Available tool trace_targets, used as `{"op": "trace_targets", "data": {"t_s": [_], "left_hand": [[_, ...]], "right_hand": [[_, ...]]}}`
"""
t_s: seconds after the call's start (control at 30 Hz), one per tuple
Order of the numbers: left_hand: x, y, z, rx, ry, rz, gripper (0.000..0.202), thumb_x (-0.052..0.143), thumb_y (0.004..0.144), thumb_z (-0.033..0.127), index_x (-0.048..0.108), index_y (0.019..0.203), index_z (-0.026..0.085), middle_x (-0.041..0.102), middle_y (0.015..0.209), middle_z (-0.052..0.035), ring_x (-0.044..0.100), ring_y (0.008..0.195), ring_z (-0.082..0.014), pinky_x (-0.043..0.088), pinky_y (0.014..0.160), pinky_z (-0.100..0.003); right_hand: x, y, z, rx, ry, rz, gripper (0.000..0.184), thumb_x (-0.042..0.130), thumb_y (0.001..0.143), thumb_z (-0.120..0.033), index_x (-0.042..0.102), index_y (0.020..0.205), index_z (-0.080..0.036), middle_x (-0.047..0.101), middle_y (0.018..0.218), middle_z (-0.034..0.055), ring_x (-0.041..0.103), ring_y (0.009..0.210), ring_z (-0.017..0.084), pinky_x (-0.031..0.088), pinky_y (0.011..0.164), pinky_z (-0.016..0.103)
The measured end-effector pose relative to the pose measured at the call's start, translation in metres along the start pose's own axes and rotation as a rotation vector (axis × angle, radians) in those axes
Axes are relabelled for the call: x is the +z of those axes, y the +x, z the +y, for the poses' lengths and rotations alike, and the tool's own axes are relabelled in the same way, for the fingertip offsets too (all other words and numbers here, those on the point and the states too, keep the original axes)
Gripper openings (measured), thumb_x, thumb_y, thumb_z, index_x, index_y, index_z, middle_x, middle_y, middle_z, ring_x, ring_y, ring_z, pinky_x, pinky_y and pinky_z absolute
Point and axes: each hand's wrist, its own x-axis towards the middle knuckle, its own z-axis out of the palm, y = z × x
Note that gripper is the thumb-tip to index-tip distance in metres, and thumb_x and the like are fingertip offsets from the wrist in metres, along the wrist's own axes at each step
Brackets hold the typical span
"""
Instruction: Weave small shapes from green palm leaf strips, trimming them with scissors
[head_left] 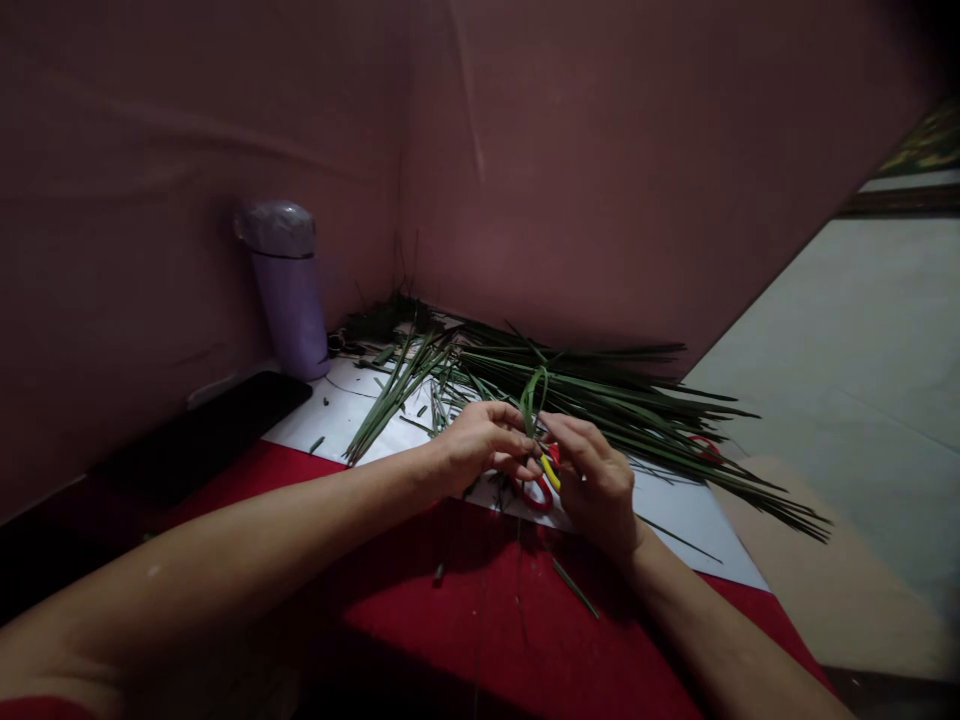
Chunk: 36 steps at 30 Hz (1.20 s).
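My left hand (487, 445) is closed in a pinch at the base of a narrow green leaf strip (532, 395), which is bent into an upright loop. Close by on the right, my right hand (596, 478) has its fingers curled in, with the fingertips meeting at the same strip. Below and between my hands show the red and yellow handles of a pair of scissors (552, 472); the blades are hidden. Just beyond my hands lies a large bundle of long green leaves (622, 395), with a smaller bunch (397, 395) to the left.
A white sheet (742, 545) lies on a red surface (480, 620), scattered with leaf scraps (575, 587). At the back left stands a purple tumbler (292, 300) with a plastic-wrapped top. A flat black object (217, 430) lies before it. Pinkish walls (562, 180) enclose the back.
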Motion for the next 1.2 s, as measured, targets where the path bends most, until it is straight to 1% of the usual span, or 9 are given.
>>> {"op": "trace_targets", "data": {"t_s": [0.1,0.17,0.27,0.37,0.5,0.7,0.8,1.03,1.2], "left_hand": [[0.001,0.000,0.000,-0.008,0.040,-0.004,0.020,0.060,0.062,0.003,0.052,0.080,0.009,0.062,0.064,-0.0079,0.061,0.052,-0.0156,0.047,0.050,-0.026],[0.001,-0.001,-0.001,0.008,0.059,-0.027,0.020,0.061,0.062,0.004,0.052,0.080,0.009,0.061,0.061,-0.0060,0.061,0.051,-0.0157,0.047,0.049,-0.026],[0.002,-0.002,-0.001,0.032,0.105,-0.068,0.018,0.063,0.062,0.007,0.053,0.077,0.009,0.060,0.057,-0.0039,0.060,0.049,-0.0141,0.047,0.048,-0.025],[0.005,-0.004,0.000,0.029,0.184,-0.104,0.012,0.063,0.065,0.010,0.056,0.074,0.008,0.060,0.054,-0.0033,0.057,0.045,-0.0109,0.045,0.046,-0.022],[0.006,-0.006,0.002,0.024,0.275,-0.152,0.007,0.060,0.067,0.010,0.060,0.074,0.008,0.060,0.054,-0.0029,0.056,0.045,-0.0094,0.042,0.044,-0.019],[0.002,-0.006,0.000,0.033,0.350,-0.197,0.004,0.057,0.068,0.009,0.060,0.069,0.010,0.060,0.056,-0.0028,0.054,0.046,-0.0087,0.041,0.044,-0.020],[0.003,-0.007,0.001,0.025,0.380,-0.198,0.005,0.056,0.068,0.009,0.060,0.068,0.009,0.059,0.055,-0.0020,0.050,0.043,-0.0074,0.039,0.043,-0.020],[0.009,-0.008,0.004,-0.040,0.358,-0.102,0.006,0.055,0.070,0.008,0.059,0.073,0.009,0.061,0.055,-0.0037,0.055,0.048,-0.0096,0.040,0.047,-0.020],[0.007,-0.004,0.001,-0.008,0.327,-0.020,0.005,0.058,0.069,0.005,0.058,0.073,0.009,0.060,0.053,-0.0017,0.050,0.040,-0.0060,0.039,0.042,-0.018]], "right_hand": [[0.002,0.003,-0.004,0.302,0.093,0.099,0.021,0.049,0.083,-0.017,0.057,0.102,-0.021,0.060,0.093,0.0063,0.060,0.079,0.017,0.050,0.067,0.030],[0.005,0.005,-0.006,0.511,0.197,0.079,0.012,0.051,0.083,-0.026,0.059,0.090,-0.020,0.060,0.081,0.0040,0.058,0.071,0.016,0.048,0.060,0.027],[0.009,0.008,-0.006,0.762,0.483,-0.003,0.021,0.054,0.081,-0.039,0.059,0.080,-0.019,0.056,0.062,-0.0007,0.053,0.053,0.013,0.043,0.048,0.023],[0.009,0.010,-0.006,0.903,0.737,-0.039,0.027,0.059,0.074,-0.045,0.056,0.073,-0.018,0.048,0.050,-0.0046,0.046,0.042,0.010,0.036,0.039,0.021],[0.005,0.013,-0.007,1.012,0.885,-0.034,0.026,0.066,0.069,-0.041,0.057,0.074,-0.017,0.045,0.051,-0.0062,0.037,0.038,0.005,0.028,0.034,0.016],[0.001,0.015,-0.006,1.069,1.048,-0.125,0.025,0.070,0.067,-0.037,0.056,0.073,-0.017,0.055,0.061,-0.0026,0.047,0.044,0.008,0.038,0.040,0.020],[0.001,0.015,-0.006,1.117,1.110,-0.094,0.026,0.072,0.065,-0.033,0.051,0.069,-0.018,0.055,0.060,-0.0048,0.047,0.042,0.007,0.037,0.039,0.018],[0.003,0.016,-0.005,1.165,1.074,0.020,0.028,0.073,0.063,-0.033,0.050,0.067,-0.018,0.044,0.047,-0.0101,0.032,0.033,0.002,0.022,0.030,0.014],[0.004,0.016,-0.005,1.153,1.072,0.034,0.026,0.072,0.065,-0.034,0.052,0.073,-0.020,0.051,0.050,-0.0082,0.043,0.037,0.005,0.029,0.031,0.014]]}}
